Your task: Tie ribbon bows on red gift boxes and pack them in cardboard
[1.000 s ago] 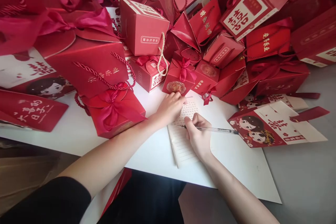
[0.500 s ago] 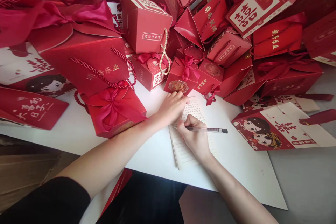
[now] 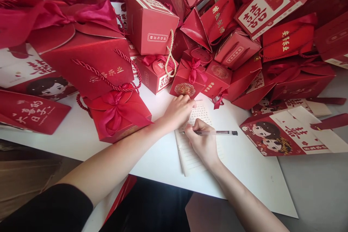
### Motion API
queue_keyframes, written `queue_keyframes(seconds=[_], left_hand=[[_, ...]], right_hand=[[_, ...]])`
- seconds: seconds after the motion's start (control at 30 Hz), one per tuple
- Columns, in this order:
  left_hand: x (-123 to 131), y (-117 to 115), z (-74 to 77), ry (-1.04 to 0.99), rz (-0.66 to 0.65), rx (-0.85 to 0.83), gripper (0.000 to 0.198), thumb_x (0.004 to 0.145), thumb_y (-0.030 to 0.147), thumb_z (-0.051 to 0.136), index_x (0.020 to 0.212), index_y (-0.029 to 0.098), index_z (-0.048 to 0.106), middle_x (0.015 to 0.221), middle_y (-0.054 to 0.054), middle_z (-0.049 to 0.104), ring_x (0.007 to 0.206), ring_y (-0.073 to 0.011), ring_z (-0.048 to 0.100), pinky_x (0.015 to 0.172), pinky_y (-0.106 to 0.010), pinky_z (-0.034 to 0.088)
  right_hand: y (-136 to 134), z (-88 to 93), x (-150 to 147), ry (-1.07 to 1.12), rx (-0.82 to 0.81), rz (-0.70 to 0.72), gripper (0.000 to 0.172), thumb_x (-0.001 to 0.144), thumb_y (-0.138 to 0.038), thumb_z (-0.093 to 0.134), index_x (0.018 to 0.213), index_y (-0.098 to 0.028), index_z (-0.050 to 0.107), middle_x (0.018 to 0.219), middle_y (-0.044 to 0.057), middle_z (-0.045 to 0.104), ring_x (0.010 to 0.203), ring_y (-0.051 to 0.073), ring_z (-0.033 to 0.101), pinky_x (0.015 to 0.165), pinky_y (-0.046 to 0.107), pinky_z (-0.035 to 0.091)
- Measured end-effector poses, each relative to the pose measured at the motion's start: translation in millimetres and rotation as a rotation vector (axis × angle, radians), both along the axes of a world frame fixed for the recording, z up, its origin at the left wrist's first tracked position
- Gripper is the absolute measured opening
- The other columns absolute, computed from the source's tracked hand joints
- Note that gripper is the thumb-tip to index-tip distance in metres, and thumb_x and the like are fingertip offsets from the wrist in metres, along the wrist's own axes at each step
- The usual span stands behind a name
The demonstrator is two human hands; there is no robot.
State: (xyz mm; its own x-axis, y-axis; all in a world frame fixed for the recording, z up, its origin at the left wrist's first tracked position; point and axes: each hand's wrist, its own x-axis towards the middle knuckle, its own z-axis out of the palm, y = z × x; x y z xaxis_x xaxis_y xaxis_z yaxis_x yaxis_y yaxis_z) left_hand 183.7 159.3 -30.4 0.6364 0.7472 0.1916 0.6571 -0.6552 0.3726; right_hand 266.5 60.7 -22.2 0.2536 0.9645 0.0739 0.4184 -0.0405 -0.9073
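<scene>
A lined notebook (image 3: 191, 156) lies on the white table, its upper page filled with rows of small handwriting and its lower lines blank. My right hand (image 3: 203, 141) is closed around a clear pen with a black end (image 3: 227, 133), held nearly level above the page. The pen's tip is hidden behind my fingers. Over the notebook's upper left part rests my left hand (image 3: 178, 114), its fingers curled and pressing on the paper. A small red gift box with a ribbon bow (image 3: 190, 79) stands just beyond my left knuckles.
Red gift boxes with cords and bows crowd the far side. One bowed box (image 3: 119, 116) sits against my left forearm. To the right, a flat carton with cartoon figures (image 3: 288, 134) overhangs the edge of the white table (image 3: 255, 174). Another red carton (image 3: 35, 112) lies far left.
My right hand and the pen have shifted slightly to the right along the page, the pen's black end rising a little. My left hand stays in place.
</scene>
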Motion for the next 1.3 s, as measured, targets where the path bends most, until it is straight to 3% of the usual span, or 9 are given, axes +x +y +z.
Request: queue_keyframes(seconds=[0.4,0.63,0.77,0.83,0.93,1.03,1.17,1.3], left_hand=[[0.2,0.3,-3.3,-0.013,0.009,0.009,0.024,0.082,0.012,0.042,0.098,0.020,0.057,0.091,-0.006,0.052,0.088,-0.0214,0.047,0.076,-0.033,0.037],[-3.0,-1.0,-1.5,-0.031,-0.029,0.047,0.026,0.075,0.008,0.047,0.097,0.018,0.057,0.091,-0.006,0.054,0.086,-0.0217,0.049,0.074,-0.033,0.038],[-4.9,-2.1,2.2,-0.146,-0.007,0.068,0.017,0.083,0.018,0.042,0.086,0.015,0.058,0.084,-0.007,0.056,0.081,-0.0197,0.050,0.074,-0.032,0.038],[-7.4,-5.0,8.4,-0.243,0.007,0.034,0.019,0.083,0.022,0.043,0.072,0.015,0.056,0.072,-0.004,0.054,0.073,-0.0167,0.049,0.071,-0.029,0.037],[-12.6,-16.2,22.8,-0.404,0.052,-0.145,0.031,0.080,0.024,0.045,0.050,0.017,0.040,0.049,0.003,0.037,0.053,-0.0103,0.037,0.057,-0.024,0.031],[-16.7,-36.5,38.9,-0.490,0.152,-0.244,0.035,0.076,0.022,0.043,0.045,0.018,0.028,0.045,0.005,0.026,0.047,-0.0078,0.029,0.049,-0.023,0.023],[-24.3,-72.6,56.9,-0.491,0.217,-0.274,0.030,0.070,0.019,0.044,0.046,0.018,0.026,0.043,0.005,0.028,0.043,-0.0071,0.029,0.043,-0.023,0.020],[-44.3,-106.8,74.3,-0.479,0.248,-0.293,0.022,0.065,0.015,0.044,0.049,0.018,0.030,0.043,0.005,0.034,0.041,-0.0077,0.032,0.042,-0.023,0.022]], right_hand=[[-1.3,-0.5,-1.1,-0.004,0.008,-0.009,0.033,0.072,-0.022,0.051,0.052,-0.022,0.025,0.039,-0.009,0.032,0.037,0.007,0.027,0.041,0.022,0.026],[2.2,11.3,15.1,0.150,0.200,-0.189,0.029,0.080,-0.030,0.050,0.059,-0.022,0.033,0.043,-0.009,0.038,0.037,0.008,0.034,0.042,0.021,0.030],[9.7,10.3,49.4,-0.188,0.267,-0.312,0.020,0.078,-0.039,0.055,0.078,-0.021,0.046,0.064,-0.003,0.052,0.050,0.011,0.047,0.052,0.024,0.039],[13.4,8.7,68.0,-0.413,0.293,-0.294,0.016,0.080,-0.036,0.052,0.085,-0.021,0.051,0.077,0.003,0.056,0.063,0.015,0.053,0.062,0.029,0.044],[12.5,11.0,81.7,-0.598,0.378,-0.279,0.023,0.084,-0.026,0.039,0.098,-0.018,0.056,0.093,0.011,0.056,0.090,0.023,0.053,0.080,0.039,0.043],[-1.5,18.6,62.3,-0.494,0.469,-0.316,0.034,0.085,-0.025,0.040,0.117,-0.017,0.049,0.110,0.014,0.052,0.104,0.025,0.049,0.088,0.044,0.042],[-33.1,27.0,-3.4,-0.222,0.467,0.046,0.050,0.084,-0.034,0.050,0.130,-0.020,0.037,0.128,0.013,0.044,0.117,0.024,0.042,0.092,0.043,0.041],[-54.8,37.8,-56.6,-0.051,0.451,0.041,0.035,0.088,-0.035,0.043,0.119,-0.021,0.049,0.121,0.011,0.049,0.115,0.023,0.045,0.092,0.043,0.041]])
